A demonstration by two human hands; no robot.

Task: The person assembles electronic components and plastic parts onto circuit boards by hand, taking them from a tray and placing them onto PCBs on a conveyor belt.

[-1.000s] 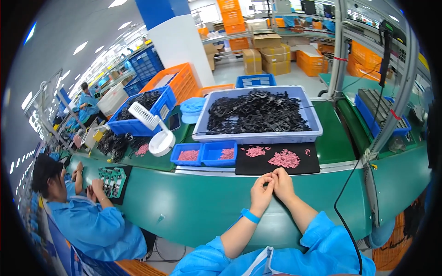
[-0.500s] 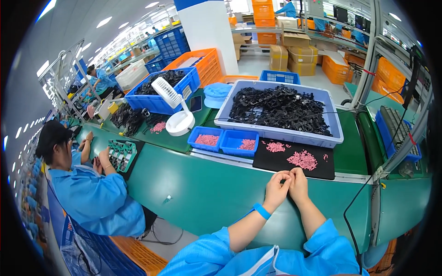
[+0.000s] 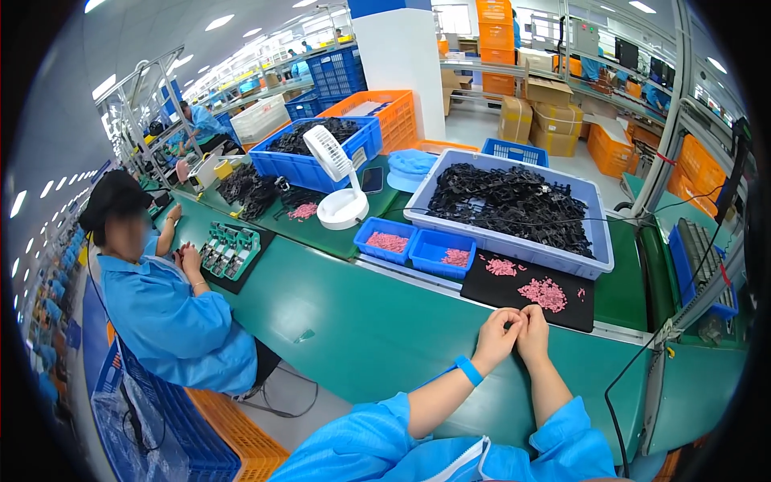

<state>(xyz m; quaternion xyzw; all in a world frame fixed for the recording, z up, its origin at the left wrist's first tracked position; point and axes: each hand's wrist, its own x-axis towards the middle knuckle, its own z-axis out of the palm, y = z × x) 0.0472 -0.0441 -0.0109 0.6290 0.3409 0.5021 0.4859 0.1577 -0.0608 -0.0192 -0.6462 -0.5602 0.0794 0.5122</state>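
Observation:
Over the green bench [image 3: 361, 321], my left hand [image 3: 495, 339] and my right hand [image 3: 532, 333] meet at the fingertips, their fingers closed in a pinch. Whatever they grip is too small or too hidden to make out. A blue band circles my left wrist. Just beyond my fingers lies a black mat [image 3: 491, 292] bearing a large pile of small pink pieces [image 3: 544, 296] and a smaller pink pile [image 3: 503, 267]. To the mat's left stand two small blue bins, the nearer one [image 3: 426, 263] and the farther one [image 3: 368, 247], both with pink pieces inside.
Behind the mat sits a wide pale-blue tub [image 3: 514, 249] heaped with black parts. Left of it are a white fan [image 3: 343, 207], a phone [image 3: 372, 180] and a blue crate [image 3: 277, 175]. A co-worker [image 3: 169, 313] sits at left beside a green fixture [image 3: 229, 251]. A cable [image 3: 614, 402] hangs at right.
The whole view has shifted, so the bench and its things appear farther right and slightly lower. My hands remain together at the near edge of the mat, fingers still pinched.

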